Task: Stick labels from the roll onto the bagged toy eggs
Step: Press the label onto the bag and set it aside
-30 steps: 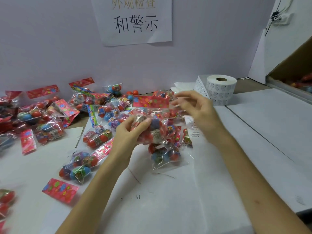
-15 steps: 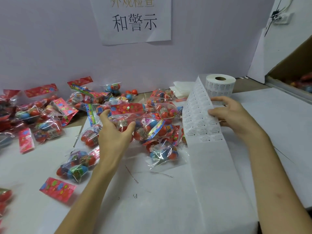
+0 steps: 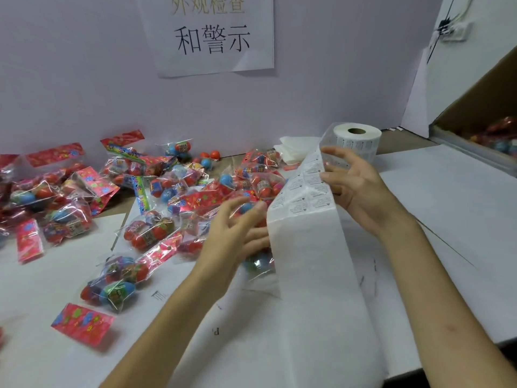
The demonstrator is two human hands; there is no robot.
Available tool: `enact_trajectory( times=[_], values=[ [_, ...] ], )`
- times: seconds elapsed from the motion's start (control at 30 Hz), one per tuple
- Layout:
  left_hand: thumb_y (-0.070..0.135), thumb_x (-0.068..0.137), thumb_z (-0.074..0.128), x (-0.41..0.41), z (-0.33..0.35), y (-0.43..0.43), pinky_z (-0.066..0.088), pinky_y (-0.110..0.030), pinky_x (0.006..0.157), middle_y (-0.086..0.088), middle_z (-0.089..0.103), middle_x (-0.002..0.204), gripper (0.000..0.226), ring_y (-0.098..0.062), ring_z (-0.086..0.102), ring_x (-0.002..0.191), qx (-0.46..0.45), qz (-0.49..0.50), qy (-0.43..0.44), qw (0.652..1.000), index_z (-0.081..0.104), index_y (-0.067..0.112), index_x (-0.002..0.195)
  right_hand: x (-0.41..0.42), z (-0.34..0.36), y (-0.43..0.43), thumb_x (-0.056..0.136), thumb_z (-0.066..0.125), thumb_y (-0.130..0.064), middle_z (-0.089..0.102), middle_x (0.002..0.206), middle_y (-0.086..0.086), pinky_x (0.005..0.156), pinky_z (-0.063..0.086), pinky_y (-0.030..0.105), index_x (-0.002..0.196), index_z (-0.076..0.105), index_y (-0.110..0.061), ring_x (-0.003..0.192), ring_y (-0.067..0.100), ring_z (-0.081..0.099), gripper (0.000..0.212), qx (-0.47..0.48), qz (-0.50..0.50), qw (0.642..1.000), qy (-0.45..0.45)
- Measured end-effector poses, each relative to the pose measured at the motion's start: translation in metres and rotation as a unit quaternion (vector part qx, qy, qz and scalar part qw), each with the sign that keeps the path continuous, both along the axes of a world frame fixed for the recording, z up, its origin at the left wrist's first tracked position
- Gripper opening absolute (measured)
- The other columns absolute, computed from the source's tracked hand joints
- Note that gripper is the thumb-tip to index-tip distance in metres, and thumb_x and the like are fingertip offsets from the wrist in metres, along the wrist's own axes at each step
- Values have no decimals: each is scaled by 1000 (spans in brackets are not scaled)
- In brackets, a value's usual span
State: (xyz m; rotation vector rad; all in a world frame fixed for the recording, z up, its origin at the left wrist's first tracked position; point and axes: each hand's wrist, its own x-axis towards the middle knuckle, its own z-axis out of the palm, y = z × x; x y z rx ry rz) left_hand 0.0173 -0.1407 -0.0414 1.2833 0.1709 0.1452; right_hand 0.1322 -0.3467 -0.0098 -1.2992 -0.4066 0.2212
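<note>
At the back right of the table (image 3: 447, 208) we see the label roll (image 3: 359, 140) standing on its end. Its strip (image 3: 303, 191) runs from it toward us, raised off the surface. The right hand (image 3: 361, 189) grasps this strip along its right edge, just in front of the roll, with the thumb against the printed face and the other fingers curled round the paper. Labels sit in rows on the raised stretch beside the thumb. Below the hand, blank backing falls to the table and runs on to the near edge.

The left hand (image 3: 235, 236) hangs just left of the strip, fingers spread and loose, gripping nothing. It is blurred, and we cannot tell whether it touches the bagged toy eggs (image 3: 156, 191) beneath it. One bag (image 3: 258, 263) lies partly under that palm, against the strip's left edge. More bags are heaped to the left, up to the wall (image 3: 84, 79), where a paper sign (image 3: 209, 37) hangs. A red header card (image 3: 82, 323) lies alone near the front left.
</note>
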Motion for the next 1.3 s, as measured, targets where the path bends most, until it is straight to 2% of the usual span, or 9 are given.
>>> enact_trajectory(
  times=[0.07, 0.17, 0.27, 0.4, 0.57, 0.77, 1.03, 1.17, 1.3],
  values=[
    [30, 74, 89, 0, -6, -8, 64, -43, 82, -14, 75, 118, 77, -35, 76, 97, -45, -55, 53, 996, 50, 17, 139, 0, -2, 4, 93, 56, 10, 75, 97, 6, 68, 59, 28, 140, 49, -9, 79, 20, 73, 50, 6, 12, 1000, -1],
    [10, 81, 79, -2, -12, -13, 61, -51, 90, -10, 75, 123, 63, -34, 74, 108, -60, -110, 48, 991, 53, 18, 138, -1, -4, 8, 93, 58, 10, 76, 100, 8, 69, 59, 27, 138, 51, -11, 83, 21, 74, 50, -3, 28, 1000, -12],
    [-9, 86, 72, 0, -13, -9, 63, -51, 85, -11, 76, 119, 62, -35, 75, 106, -54, -96, 38, 993, 52, 17, 139, -1, -8, 11, 89, 64, 11, 75, 103, 5, 75, 59, 26, 132, 55, -15, 93, 21, 73, 50, -31, 2, 999, -27],
    [-12, 84, 72, 0, -14, -7, 64, -46, 81, -13, 77, 116, 62, -34, 76, 101, -22, -79, 43, 996, 54, 14, 138, -4, -6, 13, 81, 78, 1, 66, 108, -4, 82, 53, 20, 116, 63, -23, 97, 8, 63, 45, -183, -182, 940, -222],
    [-8, 85, 71, -3, -14, -8, 64, -39, 77, -24, 75, 112, 36, -35, 75, 94, -25, -97, 27, 995, 73, 3, 119, -20, 2, 18, 80, 76, -15, 71, 85, -6, 75, 49, 29, 88, 72, -22, 78, 12, 63, 11, -153, -92, 922, -343],
    [-4, 88, 68, -5, -9, -6, 61, -39, 81, -27, 73, 114, 33, -36, 71, 94, -21, -91, 25, 995, 73, 2, 120, -27, -2, 22, 70, 93, -15, 70, 89, -5, 78, 52, 27, 86, 75, -20, 87, 19, 65, 25, -263, 37, 908, -323],
    [-4, 93, 63, -6, -6, -3, 61, -40, 84, -25, 72, 118, 33, -33, 72, 96, -28, -101, 34, 994, 72, 4, 123, -26, -3, 25, 70, 92, -11, 70, 89, -9, 81, 51, 36, 88, 74, -20, 87, 17, 65, 26, -289, 21, 889, -354],
    [-7, 94, 59, -5, -7, -4, 54, -49, 98, -26, 71, 120, 35, -33, 68, 100, 5, -90, 26, 996, 75, 10, 119, -26, -4, 26, 74, 89, -9, 71, 84, -4, 78, 52, 41, 85, 74, -19, 82, 18, 64, 21, -278, 10, 893, -354],
    [-11, 93, 58, -5, -7, -5, 49, -55, 106, -21, 73, 118, 40, -33, 68, 104, 21, -80, 20, 996, 77, 13, 119, -26, -4, 26, 74, 89, -11, 72, 81, -5, 75, 53, 31, 80, 73, -24, 80, 16, 65, 21, -260, 10, 903, -341]
  ],
)
